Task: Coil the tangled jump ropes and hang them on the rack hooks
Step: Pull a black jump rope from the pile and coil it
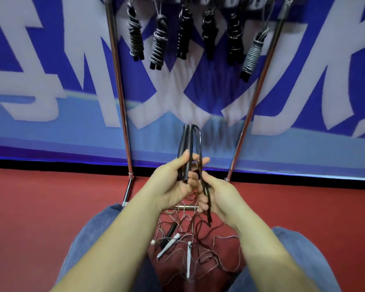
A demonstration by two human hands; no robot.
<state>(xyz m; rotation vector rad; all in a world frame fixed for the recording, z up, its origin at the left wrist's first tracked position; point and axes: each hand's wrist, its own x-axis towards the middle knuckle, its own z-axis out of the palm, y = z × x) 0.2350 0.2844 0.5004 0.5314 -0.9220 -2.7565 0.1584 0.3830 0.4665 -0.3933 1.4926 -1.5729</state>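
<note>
Head | red floor (pixel 51 207), blue banner wall (pixel 51 123) | both hands clamped on black rope (pixel 187 142)

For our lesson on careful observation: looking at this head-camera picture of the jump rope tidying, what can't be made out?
- Rack hooks: cut off by the top edge above the hung coiled ropes.
- Left hand fingers: mostly hidden behind the black handles.
- Tangled ropes on the floor: too thin and overlapped to count.
- Wall lettering: blurred.
</note>
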